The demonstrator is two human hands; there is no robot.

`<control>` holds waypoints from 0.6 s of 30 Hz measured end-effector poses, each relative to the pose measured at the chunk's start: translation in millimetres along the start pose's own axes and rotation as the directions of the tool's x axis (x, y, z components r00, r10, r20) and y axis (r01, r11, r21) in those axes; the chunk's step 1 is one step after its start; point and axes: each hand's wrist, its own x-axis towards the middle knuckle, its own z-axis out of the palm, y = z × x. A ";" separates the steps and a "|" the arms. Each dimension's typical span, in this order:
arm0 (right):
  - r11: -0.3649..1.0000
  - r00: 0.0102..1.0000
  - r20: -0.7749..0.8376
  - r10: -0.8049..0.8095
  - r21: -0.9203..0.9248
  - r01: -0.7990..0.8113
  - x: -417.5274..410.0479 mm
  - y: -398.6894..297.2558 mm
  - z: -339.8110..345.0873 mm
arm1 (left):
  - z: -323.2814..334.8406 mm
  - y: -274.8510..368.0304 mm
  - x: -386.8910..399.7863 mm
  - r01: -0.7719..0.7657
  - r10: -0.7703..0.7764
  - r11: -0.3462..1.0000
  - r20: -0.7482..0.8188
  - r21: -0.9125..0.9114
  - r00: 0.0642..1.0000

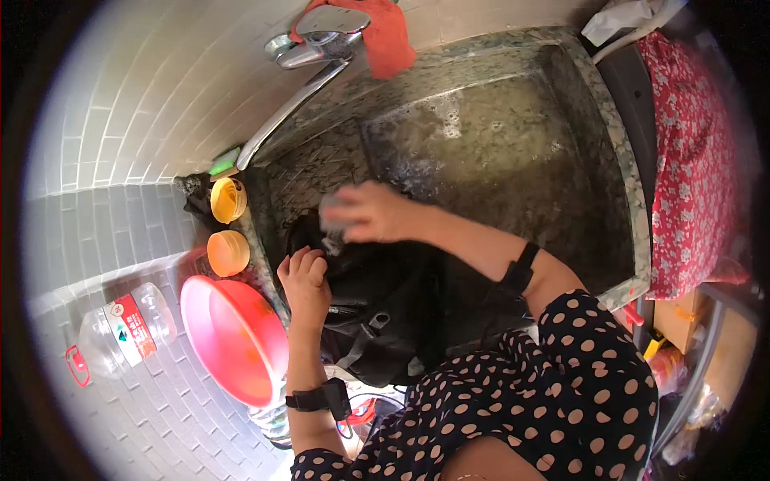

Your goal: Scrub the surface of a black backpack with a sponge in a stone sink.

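A wet black bag (385,300) with a strap and buckle lies over the washboard side of a stone laundry sink (607,120), below me. My left hand (304,279) pinches the bag's upper left edge. Just above and right of it, my right hand (373,213) is blurred, its fingers around a greyish scrubber (331,219) held against the bag. White suds show beneath the scrubber. The sink's ridged washboard (319,162) is visible above my hands. Cloudy water (481,156) stands in the basin on the right. The bag's lower edge hangs over the sink's front.
A chrome faucet (295,108) with a red cloth (388,42) is at the back. Along the left stand an open yellow tub (228,200), an orange jar (228,253), a green sponge (225,161), a pink basin (234,340) and a plastic bottle (129,330). Floral fabric (692,168) hangs right.
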 end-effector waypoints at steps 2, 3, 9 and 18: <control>0.998 0.986 0.167 0.016 0.056 -0.025 -13.6 -15.3 30.1 | 3.0 -5.2 -9.0 0.018 -0.018 1.000 0.012 0.021 1.000; 0.995 0.956 0.281 0.086 0.028 -0.098 -27.6 -13.6 36.4 | 7.0 -7.7 -14.5 0.041 -0.042 0.998 0.018 0.041 0.999; 0.756 0.702 0.299 0.646 -0.376 -0.536 -66.4 53.8 -5.3 | 14.6 -4.6 -10.5 0.018 -0.017 1.000 -0.057 0.016 0.998; 0.980 0.952 0.261 0.157 -0.160 -0.118 -49.7 -2.3 40.9 | 22.5 -9.1 -15.8 0.036 -0.037 0.999 -0.033 -0.029 0.999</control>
